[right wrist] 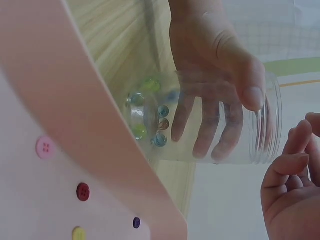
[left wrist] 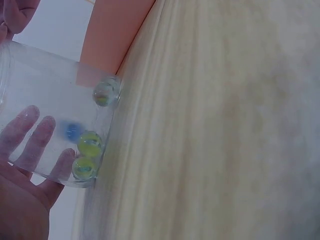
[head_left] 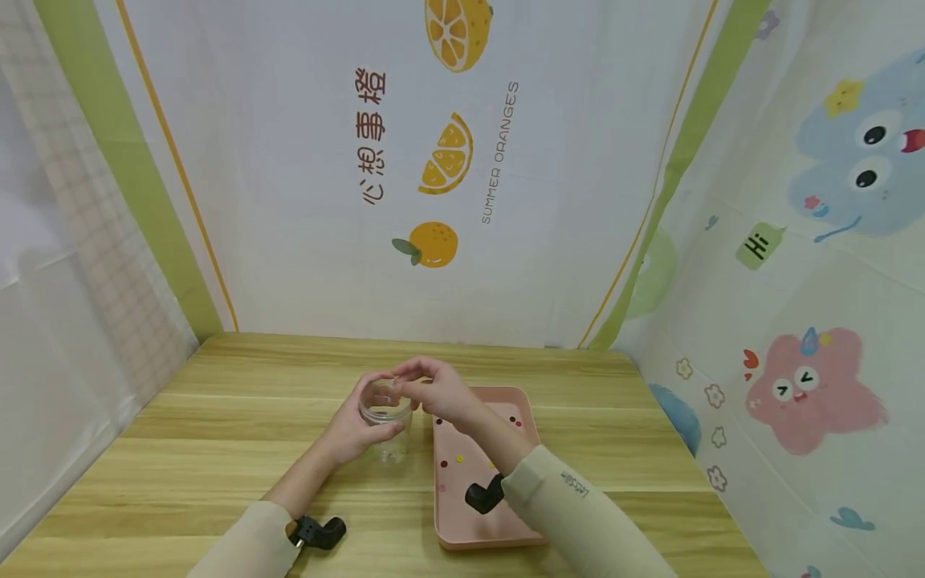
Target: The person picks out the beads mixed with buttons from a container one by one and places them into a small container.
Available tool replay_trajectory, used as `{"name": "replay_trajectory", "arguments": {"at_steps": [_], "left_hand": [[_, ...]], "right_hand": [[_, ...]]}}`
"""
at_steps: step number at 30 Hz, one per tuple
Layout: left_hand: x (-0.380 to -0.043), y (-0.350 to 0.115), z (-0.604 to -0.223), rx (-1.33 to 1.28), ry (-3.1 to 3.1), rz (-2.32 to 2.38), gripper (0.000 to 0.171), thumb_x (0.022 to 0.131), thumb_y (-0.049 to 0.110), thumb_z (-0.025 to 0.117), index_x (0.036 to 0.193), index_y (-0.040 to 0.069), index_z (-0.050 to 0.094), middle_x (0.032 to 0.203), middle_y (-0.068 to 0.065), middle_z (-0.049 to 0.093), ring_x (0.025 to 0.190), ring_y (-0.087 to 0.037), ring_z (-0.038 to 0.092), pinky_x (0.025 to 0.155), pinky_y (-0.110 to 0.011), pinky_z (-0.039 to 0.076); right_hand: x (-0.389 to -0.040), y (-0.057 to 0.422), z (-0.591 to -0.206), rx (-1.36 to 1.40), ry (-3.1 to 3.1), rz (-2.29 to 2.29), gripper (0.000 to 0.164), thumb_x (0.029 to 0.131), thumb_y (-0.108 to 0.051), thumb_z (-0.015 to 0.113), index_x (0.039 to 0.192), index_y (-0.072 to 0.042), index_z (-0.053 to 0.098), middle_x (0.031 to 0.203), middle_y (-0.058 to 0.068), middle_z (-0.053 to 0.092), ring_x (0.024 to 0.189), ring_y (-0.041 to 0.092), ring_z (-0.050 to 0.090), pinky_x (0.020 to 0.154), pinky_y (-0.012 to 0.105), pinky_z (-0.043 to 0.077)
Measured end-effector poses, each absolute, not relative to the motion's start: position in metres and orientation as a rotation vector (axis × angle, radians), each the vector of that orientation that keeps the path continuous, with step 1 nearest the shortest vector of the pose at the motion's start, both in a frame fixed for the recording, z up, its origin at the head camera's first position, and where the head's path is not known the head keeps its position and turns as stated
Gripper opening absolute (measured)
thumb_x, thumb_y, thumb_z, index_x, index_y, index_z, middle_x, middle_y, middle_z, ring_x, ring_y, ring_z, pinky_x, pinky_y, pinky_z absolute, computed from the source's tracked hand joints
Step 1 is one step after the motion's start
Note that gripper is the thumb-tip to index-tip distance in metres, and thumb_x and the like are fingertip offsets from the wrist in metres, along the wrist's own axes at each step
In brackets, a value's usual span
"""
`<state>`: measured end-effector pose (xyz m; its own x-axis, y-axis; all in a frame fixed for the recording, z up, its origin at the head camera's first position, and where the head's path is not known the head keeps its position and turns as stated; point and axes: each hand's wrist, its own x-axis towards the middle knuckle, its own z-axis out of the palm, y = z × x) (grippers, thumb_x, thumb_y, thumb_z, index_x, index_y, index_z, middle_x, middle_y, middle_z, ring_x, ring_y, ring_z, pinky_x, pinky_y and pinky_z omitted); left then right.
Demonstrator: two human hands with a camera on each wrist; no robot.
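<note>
My left hand [head_left: 352, 425] grips a clear plastic jar [right wrist: 235, 150] around its side, fingers on one side and thumb on the other. The jar stands upright, lidless, on the wooden table. Several glass marbles [left wrist: 90, 145], yellow-green, bluish and brownish, lie on its bottom. A blurred blue marble [left wrist: 73, 131] shows a little above them inside the jar. Over the jar's mouth is my right hand [head_left: 441, 393], its fingers loosely bent close to the rim. Nothing shows between those fingertips in the right wrist view [right wrist: 290, 185].
A pink tray [head_left: 531, 409] lies to the right of the jar, under my right forearm. Small buttons are scattered in it, among them a pink button [right wrist: 44, 147], a dark red button [right wrist: 83, 192] and a yellow button [right wrist: 78, 233]. Printed curtains [head_left: 303, 241] hang behind and beside the table.
</note>
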<state>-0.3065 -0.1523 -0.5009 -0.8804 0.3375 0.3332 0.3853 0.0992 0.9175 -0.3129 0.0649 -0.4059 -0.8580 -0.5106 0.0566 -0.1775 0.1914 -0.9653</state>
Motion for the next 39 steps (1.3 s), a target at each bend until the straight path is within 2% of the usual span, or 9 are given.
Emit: {"name": "replay_trajectory", "arguments": {"at_steps": [13, 21, 27, 31, 34, 37, 39], "left_hand": [[-0.308, -0.152, -0.504, -0.802, -2.278, -1.942, 0.079, 0.094, 0.005, 0.083, 0.159, 0.009, 0.039, 0.144, -0.038, 0.057, 0.135, -0.055, 0.058, 0.091, -0.029, 0.062], [-0.303, -0.154, -0.499, -0.778, -2.307, -1.940, 0.092, 0.094, 0.007, 0.085, 0.167, 0.012, 0.031, 0.153, -0.033, 0.056, 0.144, -0.059, 0.052, 0.095, -0.031, 0.061], [-0.304, -0.158, -0.497, -0.824, -2.304, -1.947, 0.104, 0.093, 0.008, 0.087, 0.173, 0.013, 0.021, 0.161, -0.034, 0.049, 0.149, -0.061, 0.047, 0.106, -0.042, 0.059], [-0.303, -0.163, -0.496, -0.857, -2.303, -1.936, 0.107, 0.095, 0.009, 0.085, 0.176, 0.012, 0.015, 0.166, -0.037, 0.041, 0.151, -0.064, 0.042, 0.107, -0.048, 0.059], [-0.301, -0.169, -0.493, -0.880, -2.324, -1.886, 0.099, 0.101, 0.010, 0.077, 0.175, 0.008, 0.013, 0.168, -0.039, 0.036, 0.153, -0.065, 0.037, 0.108, -0.060, 0.057], [-0.297, -0.176, -0.487, -0.865, -2.379, -1.747, 0.086, 0.105, 0.012, 0.069, 0.174, 0.006, 0.018, 0.169, -0.036, 0.038, 0.152, -0.063, 0.040, 0.110, -0.075, 0.049], [-0.294, -0.179, -0.482, -0.828, -2.424, -1.631, 0.080, 0.106, 0.016, 0.068, 0.173, 0.007, 0.025, 0.168, -0.032, 0.044, 0.151, -0.058, 0.045, 0.112, -0.077, 0.045]], "right_hand": [[-0.312, 0.076, -0.408, -0.631, 2.198, -1.735, 0.033, 0.107, -0.018, 0.070, 0.137, -0.006, 0.069, 0.115, 0.000, 0.070, 0.076, 0.014, 0.060, 0.060, 0.025, 0.044], [-0.309, 0.088, -0.411, -0.627, 2.207, -1.741, 0.030, 0.108, -0.022, 0.071, 0.135, -0.011, 0.070, 0.118, 0.001, 0.070, 0.077, 0.017, 0.060, 0.063, 0.027, 0.045], [-0.307, 0.099, -0.408, -0.624, 2.205, -1.739, 0.031, 0.108, -0.025, 0.070, 0.136, -0.011, 0.069, 0.122, 0.011, 0.070, 0.078, 0.019, 0.058, 0.065, 0.027, 0.044], [-0.306, 0.111, -0.405, -0.640, 2.223, -1.733, 0.031, 0.109, -0.025, 0.069, 0.136, -0.010, 0.069, 0.125, 0.015, 0.069, 0.078, 0.017, 0.060, 0.065, 0.026, 0.045], [-0.305, 0.124, -0.403, -0.649, 2.284, -1.710, 0.030, 0.110, -0.026, 0.068, 0.136, -0.009, 0.069, 0.123, 0.011, 0.070, 0.078, 0.016, 0.062, 0.064, 0.025, 0.046], [-0.301, 0.140, -0.402, -0.669, 2.378, -1.638, 0.030, 0.111, -0.027, 0.066, 0.136, -0.010, 0.070, 0.121, 0.008, 0.071, 0.081, 0.017, 0.064, 0.065, 0.026, 0.048], [-0.297, 0.152, -0.400, -0.683, 2.446, -1.571, 0.031, 0.112, -0.029, 0.065, 0.137, -0.011, 0.070, 0.121, 0.009, 0.071, 0.085, 0.018, 0.065, 0.068, 0.027, 0.051]]}}
